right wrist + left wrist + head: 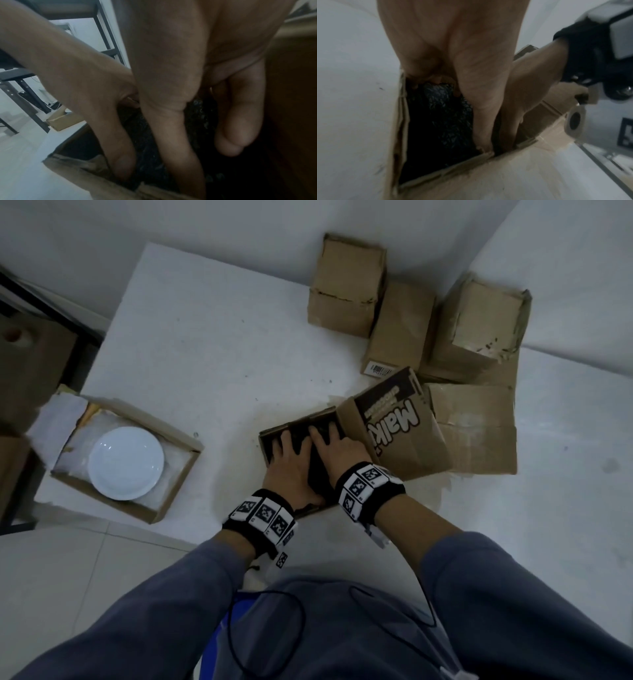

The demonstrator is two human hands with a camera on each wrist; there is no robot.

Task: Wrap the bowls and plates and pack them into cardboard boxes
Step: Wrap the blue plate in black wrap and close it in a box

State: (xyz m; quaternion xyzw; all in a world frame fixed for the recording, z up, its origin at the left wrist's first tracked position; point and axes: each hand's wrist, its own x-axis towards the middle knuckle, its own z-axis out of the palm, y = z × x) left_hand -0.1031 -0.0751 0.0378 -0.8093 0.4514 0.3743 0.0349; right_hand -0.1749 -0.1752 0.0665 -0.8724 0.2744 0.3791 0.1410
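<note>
An open cardboard box [264, 446] with a printed "Malki" flap [394, 422] stands on the white table in the middle of the head view. Inside lies a bundle in dark, bubbly wrap [317, 470]. My left hand [287, 463] and right hand [339, 446] both reach into the box, fingers spread on top of the bundle. The left wrist view shows the left hand [453, 47] over the dark wrap [440, 121], thumb down by the box rim [402, 121]. In the right wrist view the right hand [171, 67] lies on the wrap [197, 121]. What the wrap covers is hidden.
A white plate [126, 462] lies on pale packing sheets in a shallow open box [178, 481] at the table's left edge. Several closed and flattened cardboard boxes [400, 326] crowd the back right. Dark shelving [41, 313] stands left of the table.
</note>
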